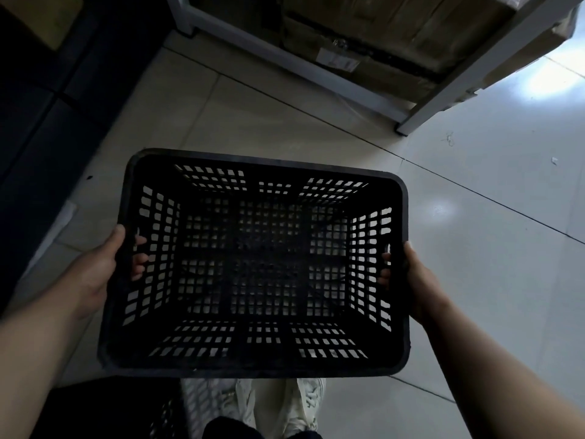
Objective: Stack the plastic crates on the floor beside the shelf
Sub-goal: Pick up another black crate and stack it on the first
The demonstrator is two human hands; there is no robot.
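A black plastic crate (253,160) with slotted walls and a grid floor is held level above the tiled floor, open side up and empty. My left hand (98,274) grips its left rim, fingers hooked through the handle slot. My right hand (414,280) grips the right rim the same way. Another dark crate (152,410) lies partly hidden below the held one at the bottom left. The grey metal shelf (408,122) stands ahead at the upper right.
Cardboard boxes (380,36) fill the shelf's lowest level. A dark cabinet or wall (47,122) runs along the left. Pale floor tiles (490,217) spread to the right of the crate. My light shoes (304,403) show under the crate.
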